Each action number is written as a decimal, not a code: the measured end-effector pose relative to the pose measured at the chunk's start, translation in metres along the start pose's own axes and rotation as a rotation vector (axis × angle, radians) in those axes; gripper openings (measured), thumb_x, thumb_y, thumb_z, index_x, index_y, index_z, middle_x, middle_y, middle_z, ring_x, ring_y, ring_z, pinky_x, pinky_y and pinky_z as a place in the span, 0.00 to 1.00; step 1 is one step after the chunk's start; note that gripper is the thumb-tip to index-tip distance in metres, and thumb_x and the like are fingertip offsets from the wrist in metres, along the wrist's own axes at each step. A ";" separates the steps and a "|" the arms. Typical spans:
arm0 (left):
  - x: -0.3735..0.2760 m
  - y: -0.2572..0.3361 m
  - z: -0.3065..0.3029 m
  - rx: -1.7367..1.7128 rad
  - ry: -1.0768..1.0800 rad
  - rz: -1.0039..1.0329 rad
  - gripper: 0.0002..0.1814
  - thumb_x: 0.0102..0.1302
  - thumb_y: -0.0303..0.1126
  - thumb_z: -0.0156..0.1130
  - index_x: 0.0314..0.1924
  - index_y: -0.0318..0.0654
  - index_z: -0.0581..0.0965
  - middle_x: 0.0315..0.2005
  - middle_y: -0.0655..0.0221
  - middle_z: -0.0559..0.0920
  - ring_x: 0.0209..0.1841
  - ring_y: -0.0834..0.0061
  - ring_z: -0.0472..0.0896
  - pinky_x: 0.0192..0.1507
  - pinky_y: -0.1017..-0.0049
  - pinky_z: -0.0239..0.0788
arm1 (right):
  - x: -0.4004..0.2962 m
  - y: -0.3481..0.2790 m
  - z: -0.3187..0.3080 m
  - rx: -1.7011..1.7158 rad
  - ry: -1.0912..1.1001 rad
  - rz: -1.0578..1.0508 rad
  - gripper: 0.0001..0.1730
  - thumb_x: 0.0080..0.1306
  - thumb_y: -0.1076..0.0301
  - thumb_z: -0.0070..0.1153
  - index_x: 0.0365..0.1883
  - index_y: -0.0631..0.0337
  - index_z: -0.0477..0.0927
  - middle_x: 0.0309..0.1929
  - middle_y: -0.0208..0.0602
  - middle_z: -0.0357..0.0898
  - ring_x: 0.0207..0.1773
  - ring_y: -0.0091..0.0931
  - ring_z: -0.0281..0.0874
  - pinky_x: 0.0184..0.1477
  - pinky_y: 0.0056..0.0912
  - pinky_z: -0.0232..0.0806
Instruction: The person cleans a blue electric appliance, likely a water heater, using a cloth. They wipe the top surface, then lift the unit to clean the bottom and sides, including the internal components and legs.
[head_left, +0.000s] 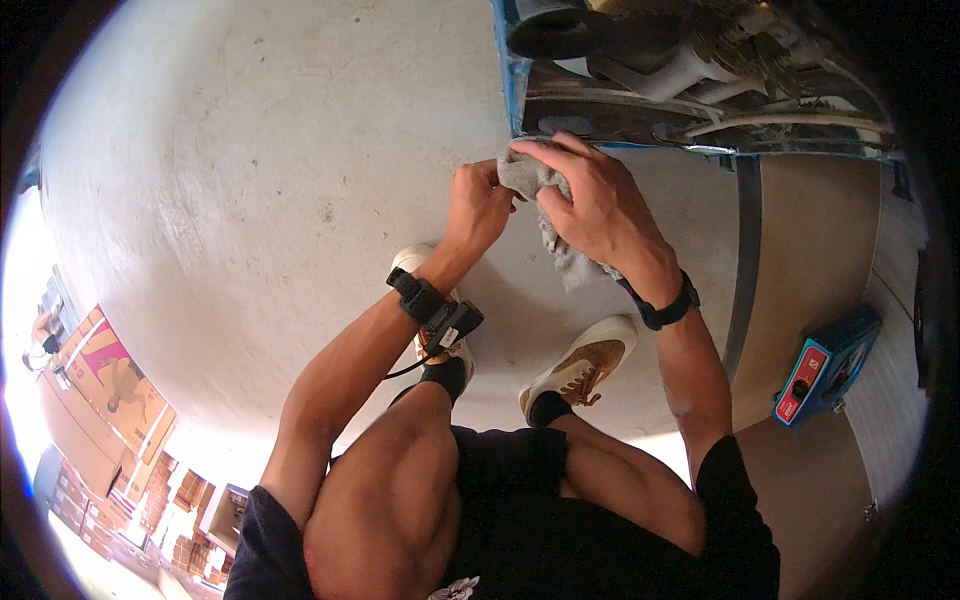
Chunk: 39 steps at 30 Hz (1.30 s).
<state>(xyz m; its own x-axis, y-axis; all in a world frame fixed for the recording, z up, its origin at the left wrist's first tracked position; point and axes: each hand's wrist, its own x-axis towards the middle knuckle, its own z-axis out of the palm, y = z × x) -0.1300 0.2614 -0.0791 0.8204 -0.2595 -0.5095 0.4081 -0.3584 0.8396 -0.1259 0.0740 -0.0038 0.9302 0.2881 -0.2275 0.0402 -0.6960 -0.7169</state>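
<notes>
A crumpled grey cloth (527, 174) is bunched between my two hands, just in front of the lower corner of a blue-edged metal frame (516, 97). My right hand (596, 199) grips the cloth from above, and a loose end hangs below the palm. At the cloth's left side, the bent fingers of my left hand (480, 206) meet it; whether they pinch it or something under it is hidden. A black strap with a small device (454, 328) and a cable sits on my left wrist. Another black strap (670, 304) is round my right wrist.
Pipes and hoses (705, 82) show inside the frame at upper right. A blue and red boxy device (817, 375) lies at the right. Cardboard boxes (112, 382) stand at far left, near another person (46, 330). My shoes (585, 360) rest on the concrete floor (262, 187).
</notes>
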 end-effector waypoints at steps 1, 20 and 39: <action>-0.001 0.003 0.001 0.019 0.011 -0.002 0.11 0.77 0.29 0.59 0.45 0.29 0.86 0.29 0.69 0.87 0.28 0.82 0.80 0.30 0.76 0.73 | -0.001 0.002 0.000 0.022 0.009 0.011 0.25 0.68 0.68 0.53 0.63 0.59 0.82 0.51 0.50 0.83 0.47 0.42 0.85 0.51 0.45 0.78; -0.001 0.010 0.007 -0.012 0.070 0.083 0.15 0.81 0.34 0.57 0.44 0.31 0.86 0.30 0.69 0.87 0.31 0.83 0.82 0.28 0.78 0.73 | -0.032 0.029 0.012 0.053 0.122 0.152 0.24 0.70 0.67 0.51 0.63 0.65 0.81 0.57 0.57 0.83 0.54 0.47 0.84 0.60 0.46 0.75; 0.051 0.084 0.142 -0.110 -0.780 -0.158 0.24 0.81 0.40 0.54 0.72 0.44 0.71 0.51 0.69 0.85 0.42 0.77 0.83 0.47 0.71 0.78 | -0.126 0.129 -0.119 0.080 0.495 0.255 0.26 0.69 0.71 0.51 0.65 0.61 0.81 0.56 0.50 0.86 0.57 0.39 0.84 0.62 0.37 0.71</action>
<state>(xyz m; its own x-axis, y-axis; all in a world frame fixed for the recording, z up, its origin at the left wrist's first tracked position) -0.1106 0.0907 -0.0609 0.2498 -0.7797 -0.5742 0.5664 -0.3634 0.7397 -0.1948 -0.1300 0.0111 0.9679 -0.2391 -0.0775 -0.2181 -0.6459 -0.7316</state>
